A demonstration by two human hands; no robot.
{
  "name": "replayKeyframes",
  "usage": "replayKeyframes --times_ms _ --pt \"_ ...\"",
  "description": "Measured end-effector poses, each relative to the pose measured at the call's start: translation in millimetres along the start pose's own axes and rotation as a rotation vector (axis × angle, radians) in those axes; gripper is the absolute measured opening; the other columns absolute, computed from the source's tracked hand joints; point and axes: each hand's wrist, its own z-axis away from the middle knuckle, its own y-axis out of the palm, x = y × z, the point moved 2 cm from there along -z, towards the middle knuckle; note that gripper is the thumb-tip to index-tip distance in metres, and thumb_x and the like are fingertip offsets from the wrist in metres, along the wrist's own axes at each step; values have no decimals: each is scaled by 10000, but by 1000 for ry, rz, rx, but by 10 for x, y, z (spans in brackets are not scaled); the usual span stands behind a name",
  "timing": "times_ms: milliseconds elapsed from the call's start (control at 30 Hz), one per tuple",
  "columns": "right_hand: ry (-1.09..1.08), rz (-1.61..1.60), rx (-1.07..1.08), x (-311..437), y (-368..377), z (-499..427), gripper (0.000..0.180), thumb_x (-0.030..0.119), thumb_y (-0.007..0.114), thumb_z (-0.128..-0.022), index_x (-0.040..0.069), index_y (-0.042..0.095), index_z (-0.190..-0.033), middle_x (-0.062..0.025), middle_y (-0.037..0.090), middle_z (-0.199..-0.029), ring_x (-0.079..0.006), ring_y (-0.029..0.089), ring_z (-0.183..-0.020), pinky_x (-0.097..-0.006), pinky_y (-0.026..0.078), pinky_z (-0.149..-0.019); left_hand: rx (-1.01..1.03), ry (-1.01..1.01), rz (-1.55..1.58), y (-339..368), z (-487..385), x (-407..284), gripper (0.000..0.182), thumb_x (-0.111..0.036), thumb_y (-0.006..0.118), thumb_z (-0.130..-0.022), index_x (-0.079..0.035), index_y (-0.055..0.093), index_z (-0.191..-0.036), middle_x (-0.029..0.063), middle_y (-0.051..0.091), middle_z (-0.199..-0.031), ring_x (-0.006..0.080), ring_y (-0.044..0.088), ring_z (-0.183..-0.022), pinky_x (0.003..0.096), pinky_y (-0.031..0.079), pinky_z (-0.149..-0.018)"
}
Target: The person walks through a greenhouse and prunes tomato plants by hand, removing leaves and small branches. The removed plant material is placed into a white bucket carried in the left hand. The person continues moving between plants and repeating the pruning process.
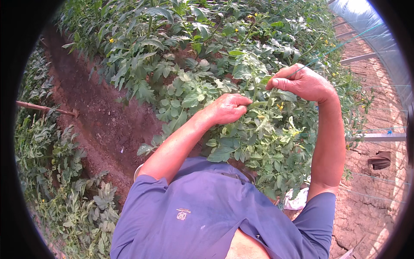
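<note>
Tomato plants with yellow flowers stand in front of me. My left hand is at a leafy tomato stem, its thumb and forefinger close together beside a pale green stem; whether it grips the stem is unclear. Up and to the right, my right hand is bent at the wrist, with thumb and fingertips pinched at the top of the same foliage. A thin green twine runs from the upper right down to my right hand and passes by its fingers.
Bare soil of a path lies on the left, with a wooden stick and more plants beyond. On the right are cracked ground, a dark cloth, metal bars and plastic sheeting. White plastic lies below the foliage.
</note>
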Motion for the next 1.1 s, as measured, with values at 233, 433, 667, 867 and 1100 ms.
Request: replayKeyframes --times_ms 233,433,667,867,1100 --pt "-123 185 -91 174 59 193 506 472 651 -1000 -13 695 -864 -102 630 -725 -227 570 -672 -374 504 -683 -21 -139 79 -96 27 -104 378 -385 585 -1028 -54 732 -1136 184 740 -1019 357 700 -993 413 540 -885" --pt "-223 -129 -94 559 142 448 434 387 703 -993 2 634 -1182 -44 702 -953 -103 605 -826 -270 504 -729 -122 -119 111 -219 105 -9 207 -186 619 -974 -28 716 -1066 141 741 -922 233 694 -843 390 541 -789" --pt "-623 -725 -390 675 126 357 566 186 739 -969 34 496 -1457 -142 625 -1358 -160 675 -1099 -257 556 -803 -330 10 89 -275 86 -15 271 -268 666 -995 -77 716 -1182 84 747 -914 160 689 -866 325 534 -801" --pt "-501 -692 -709 428 54 210 267 98 680 -992 7 659 -1242 -74 734 -1051 -82 667 -802 -216 515 -630 -391 -290 475 -498 94 5 437 -494 666 -1005 -61 725 -1011 -62 586 -798 36 483 -711 267 440 -662" --pt "-318 -559 -760 194 208 -92 196 51 636 -1009 45 702 -1194 -19 727 -977 -41 638 -758 -190 484 -614 -352 -434 512 -672 -7 3 505 -594 688 -943 -90 699 -947 0 681 -707 38 466 -504 235 355 -440"
